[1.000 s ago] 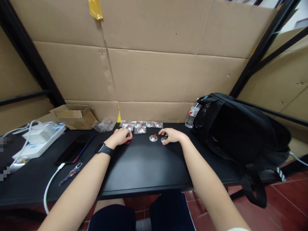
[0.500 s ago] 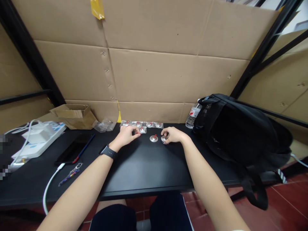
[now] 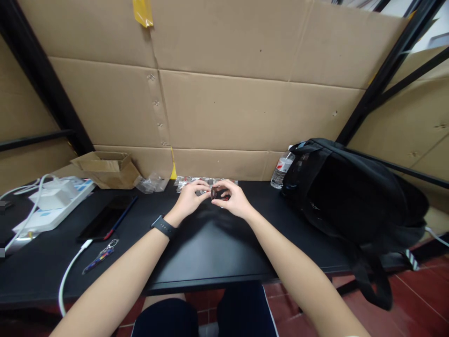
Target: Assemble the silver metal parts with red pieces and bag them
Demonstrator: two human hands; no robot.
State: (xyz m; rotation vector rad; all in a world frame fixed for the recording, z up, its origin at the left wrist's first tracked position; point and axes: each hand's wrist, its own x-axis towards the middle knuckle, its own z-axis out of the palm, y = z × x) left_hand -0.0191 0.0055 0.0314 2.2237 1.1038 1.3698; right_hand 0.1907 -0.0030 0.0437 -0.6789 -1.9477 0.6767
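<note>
My right hand (image 3: 233,198) holds a small round metal finger cymbal (image 3: 213,193) by its edge, with the disc turned on its side towards the left. Opposite it, my left hand (image 3: 191,196) has its thumb and fingertips pinched close against the disc's left side. A bit of red shows at those fingertips; what they grip is too small to make out. Behind the right fingers, another red-looped cymbal (image 3: 225,199) on the black table (image 3: 213,252) is mostly hidden. Beyond both hands lies a row of clear plastic packets (image 3: 182,180) with silver and red pieces inside, partly covered by the fingers.
On the left are an open cardboard box (image 3: 108,171), crumpled clear plastic (image 3: 152,183), a phone (image 3: 107,217), a keychain (image 3: 101,256) and a white power strip (image 3: 52,206). A water bottle (image 3: 281,171) and black backpack (image 3: 358,196) stand right. Cardboard (image 3: 224,112) walls the back.
My right hand has lifted a cymbal off the table and moved left, turning it on its side. My left hand has shifted right, so the two hands now meet.
</note>
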